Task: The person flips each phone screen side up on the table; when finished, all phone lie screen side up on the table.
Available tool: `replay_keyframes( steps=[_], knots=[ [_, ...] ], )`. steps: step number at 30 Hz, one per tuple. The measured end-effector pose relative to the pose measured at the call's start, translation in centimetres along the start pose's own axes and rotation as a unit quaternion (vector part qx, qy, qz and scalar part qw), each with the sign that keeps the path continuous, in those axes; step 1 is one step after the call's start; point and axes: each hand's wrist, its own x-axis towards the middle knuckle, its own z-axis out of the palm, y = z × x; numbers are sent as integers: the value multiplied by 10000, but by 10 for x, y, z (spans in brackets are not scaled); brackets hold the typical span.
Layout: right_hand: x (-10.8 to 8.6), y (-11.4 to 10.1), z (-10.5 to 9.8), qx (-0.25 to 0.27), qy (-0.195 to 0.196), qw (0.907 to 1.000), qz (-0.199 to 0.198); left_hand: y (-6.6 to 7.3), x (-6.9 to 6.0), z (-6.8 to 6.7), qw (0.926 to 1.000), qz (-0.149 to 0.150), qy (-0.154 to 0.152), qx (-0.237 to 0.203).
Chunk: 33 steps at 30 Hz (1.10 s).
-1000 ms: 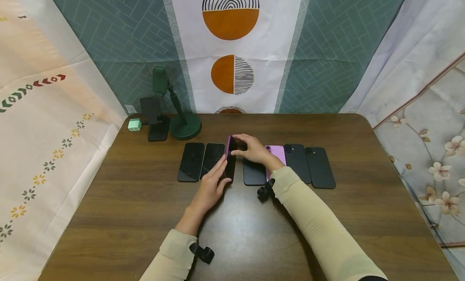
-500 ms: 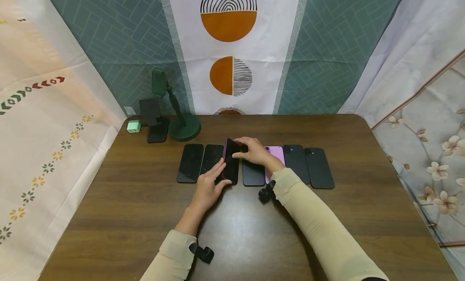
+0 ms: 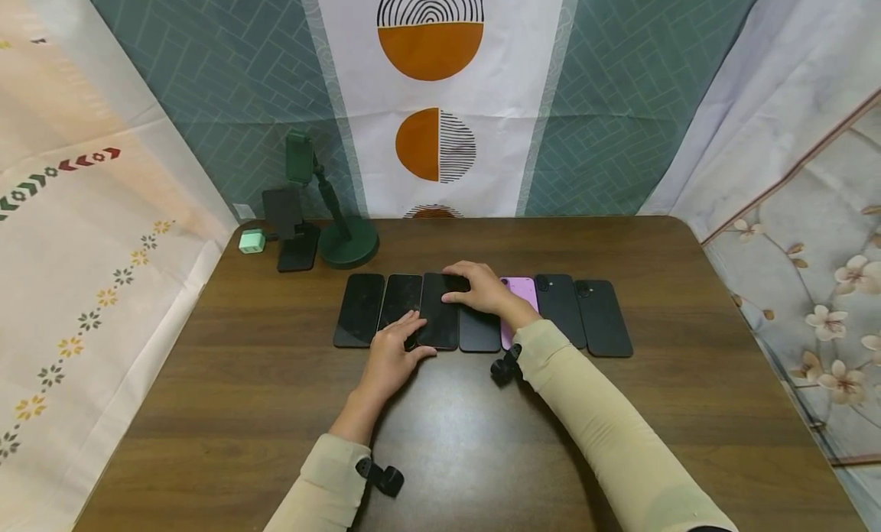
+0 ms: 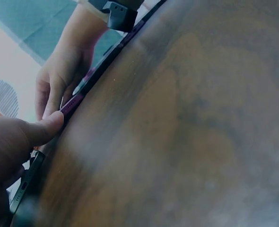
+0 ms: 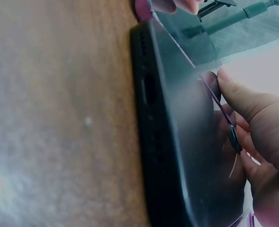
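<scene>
A row of smartphones lies across the wooden table. In the head view my right hand point(image 3: 482, 289) pinches the upper right edge of a purple-edged smartphone point(image 3: 437, 318), its dark screen facing up. The right wrist view shows the thumb point(image 5: 243, 94) over the screen side and fingers beneath; that edge is slightly raised, with the camera lens point(image 5: 233, 138) visible. My left hand point(image 3: 390, 356) rests at the same phone's lower left, fingers extended over the neighbouring black-screened phone point(image 3: 401, 295). In the left wrist view its thumb point(image 4: 47, 128) touches the purple bottom edge point(image 4: 71, 104).
Another black-screened phone point(image 3: 359, 310) lies at the row's left end. To the right lie a dark phone point(image 3: 479, 333), a purple phone point(image 3: 521, 287) and two dark phones point(image 3: 560, 310). Behind stand a green stand point(image 3: 348, 245), a black stand point(image 3: 298, 249) and a mint cube point(image 3: 251, 241).
The purple-edged phone has tilted from nearly on its side down to almost flat, screen up, between its neighbours. Both hands have stayed close to it, the left shifting slightly down and left.
</scene>
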Motion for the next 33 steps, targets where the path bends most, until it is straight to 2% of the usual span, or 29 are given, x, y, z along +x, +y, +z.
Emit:
replay_keyframes(
  steps=[4,12,18,21,27,33],
  knots=[
    [0,-1,0,-98,-88,9999,-34,-1,0,0,9997,-150,-178,57],
    [-1,-2,-3,-193,-201,9996,-87,-1,2,-4,9987,-224,-430,143],
    [-1,-3,-6,-257,-237,9994,-64,-1,2,-5,9955,-342,-834,292],
    [0,-3,-7,-327,-254,9991,-66,0,3,-5,9941,-392,-937,369],
    [-3,0,-8,-227,-151,9996,-74,4,3,-5,9942,-390,-901,428],
    [-16,12,-21,75,185,9998,33,13,5,0,9961,-148,-736,462]
  ],
)
